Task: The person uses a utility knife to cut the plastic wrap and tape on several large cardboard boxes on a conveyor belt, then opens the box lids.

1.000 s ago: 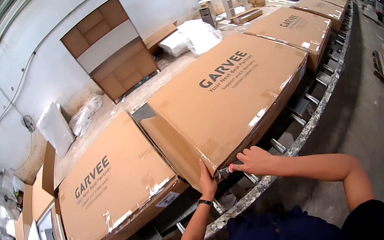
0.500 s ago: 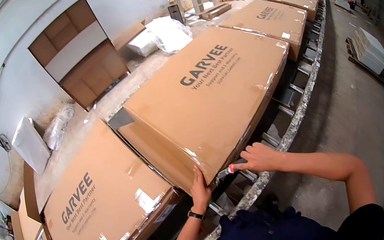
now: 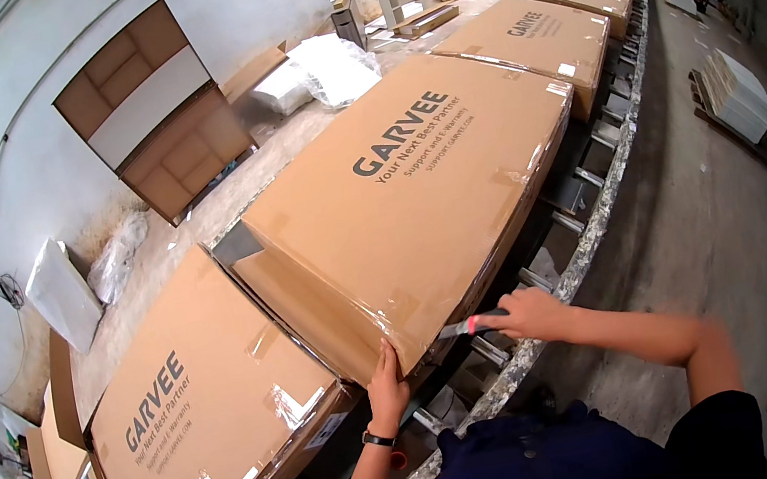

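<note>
A large brown carton (image 3: 444,239) with dark printing lies flat on the roller conveyor in front of me. My left hand (image 3: 389,391) rests with fingers stretched out against its near left corner, beside the end flap. In my right hand (image 3: 533,315), a utility knife (image 3: 481,323) with a dark handle and a red band points left. The blade lies along the carton's near lower edge; whether it touches the cardboard I cannot tell. Clear tape shows near that corner. The flap (image 3: 298,304) on the carton's left end stands out from it.
A second carton (image 3: 209,411) lies close on the left, and further cartons (image 3: 536,26) line the conveyor (image 3: 594,224) to the far right. Beyond stand a cabinet panel (image 3: 155,115) and white foam-like packing (image 3: 335,70). Stacked white boards (image 3: 735,94) sit right, across the floor.
My right hand has shifted slightly right and turned, so more of the knife shows. The left hand stays on the carton's corner, and the view has shifted a little.
</note>
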Demonstrator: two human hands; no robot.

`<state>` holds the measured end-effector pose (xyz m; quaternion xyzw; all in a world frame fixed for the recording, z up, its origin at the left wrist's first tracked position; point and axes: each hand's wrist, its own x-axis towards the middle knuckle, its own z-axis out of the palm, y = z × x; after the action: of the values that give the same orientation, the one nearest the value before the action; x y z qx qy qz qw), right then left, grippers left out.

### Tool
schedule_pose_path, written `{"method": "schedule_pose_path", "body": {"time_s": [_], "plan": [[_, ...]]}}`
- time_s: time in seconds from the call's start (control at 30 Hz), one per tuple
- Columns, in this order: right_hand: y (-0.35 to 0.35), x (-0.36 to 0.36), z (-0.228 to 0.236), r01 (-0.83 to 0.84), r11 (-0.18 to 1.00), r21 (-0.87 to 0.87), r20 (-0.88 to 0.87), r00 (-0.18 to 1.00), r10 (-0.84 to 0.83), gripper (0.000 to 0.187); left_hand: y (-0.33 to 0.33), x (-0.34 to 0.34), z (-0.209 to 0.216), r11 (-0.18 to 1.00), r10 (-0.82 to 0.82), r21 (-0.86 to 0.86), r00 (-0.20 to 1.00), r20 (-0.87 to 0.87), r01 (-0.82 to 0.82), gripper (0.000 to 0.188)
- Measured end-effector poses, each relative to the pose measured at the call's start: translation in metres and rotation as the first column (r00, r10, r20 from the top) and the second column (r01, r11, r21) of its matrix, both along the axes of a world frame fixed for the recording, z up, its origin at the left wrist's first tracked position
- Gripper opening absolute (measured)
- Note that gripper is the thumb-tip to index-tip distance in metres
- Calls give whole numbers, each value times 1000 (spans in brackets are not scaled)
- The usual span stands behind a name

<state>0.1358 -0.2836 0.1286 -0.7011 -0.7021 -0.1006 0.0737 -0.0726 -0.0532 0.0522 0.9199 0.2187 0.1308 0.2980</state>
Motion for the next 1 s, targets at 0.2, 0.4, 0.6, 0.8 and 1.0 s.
{"method": "schedule_pose_path", "body": {"time_s": [0.2, 0.4, 0.6, 0.8, 1.0], "plan": [[-10, -8, -18, 112, 989, 100, -87, 991, -103, 55, -1, 2, 7, 1000, 19, -16, 998, -60, -20, 79], [0, -12, -36, 72, 983, 170, -152, 987, -46, 57, 2, 2, 11, 1000, -17, -18, 999, -44, 16, 77], [-28, 66, -63, 211, 974, 87, -197, 962, -191, 57, -2, 4, 18, 999, 40, -18, 989, -140, -43, 76], [-73, 149, -70, 369, 912, 181, -118, 928, -352, 55, -19, 11, 42, 994, 95, 68, 989, -110, -88, 79], [-83, 209, -68, 234, 957, 174, -46, 972, -229, 71, -32, 15, 15, 943, 319, 109, 947, -43, -313, 70]]}}
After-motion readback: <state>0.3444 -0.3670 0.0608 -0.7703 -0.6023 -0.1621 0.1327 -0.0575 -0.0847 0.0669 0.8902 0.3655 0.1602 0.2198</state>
